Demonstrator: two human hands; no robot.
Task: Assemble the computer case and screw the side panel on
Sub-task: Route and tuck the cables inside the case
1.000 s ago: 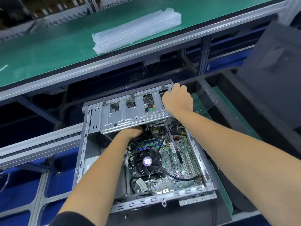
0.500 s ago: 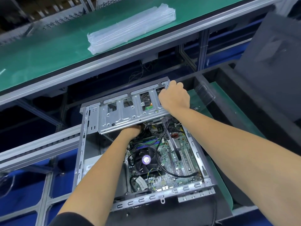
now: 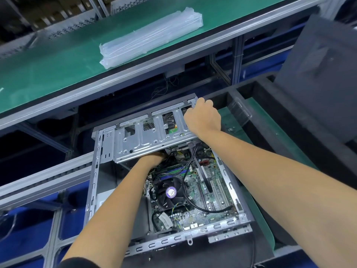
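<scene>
case (image 3: 92,190): open computer case lying flat w/ its open side up, on the dark conveyor tray below the green bench (image 3: 48,70)
drive cage (image 3: 150,136): grey metal bracket across the case's far end, tilted up over the board
motherboard (image 3: 210,190): inside case, near half; black fan (image 3: 171,192) at its centre
right hand (image 3: 202,118): on cage's far right corner, fingers curled over its top edge, gripping
left hand (image 3: 154,157): reaches under cage's near edge; fingers hidden, can't tell how they lie
plastic bags (image 3: 150,37): clear stack on bench, well beyond case
side panel (image 3: 316,89): dark, propped upright to right of case
</scene>
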